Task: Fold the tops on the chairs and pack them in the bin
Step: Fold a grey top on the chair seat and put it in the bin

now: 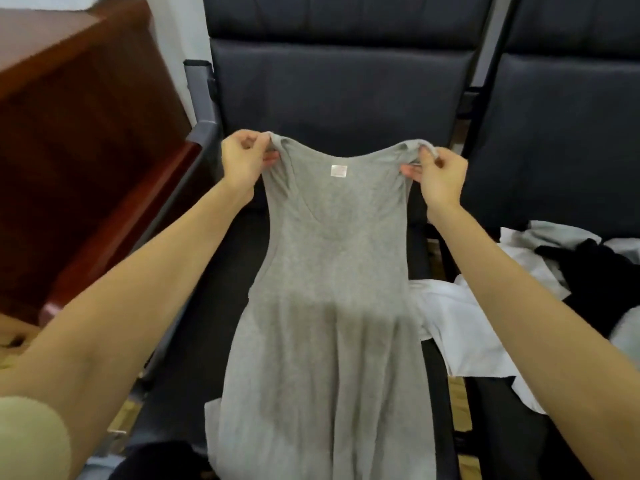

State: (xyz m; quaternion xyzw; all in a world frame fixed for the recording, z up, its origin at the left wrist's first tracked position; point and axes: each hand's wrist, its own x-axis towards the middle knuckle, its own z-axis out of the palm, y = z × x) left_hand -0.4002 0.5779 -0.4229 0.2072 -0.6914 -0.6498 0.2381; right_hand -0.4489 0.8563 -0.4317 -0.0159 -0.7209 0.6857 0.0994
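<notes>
Dark padded chairs [339, 98] filled the view, a wooden cabinet [79, 133] to the left. Over the nearer seat hung a grey sleeveless top [332, 271], stretched between both hands: the left hand [242, 161] pinched one shoulder strap, the right hand [440, 178] pinched the other, fingers curled tight. More white and black tops [519, 306] lay heaped on the next chair. No bin showed, possibly out of frame. Laid down carelessly, the long hem might bunch or slide off the seat's front edge.
</notes>
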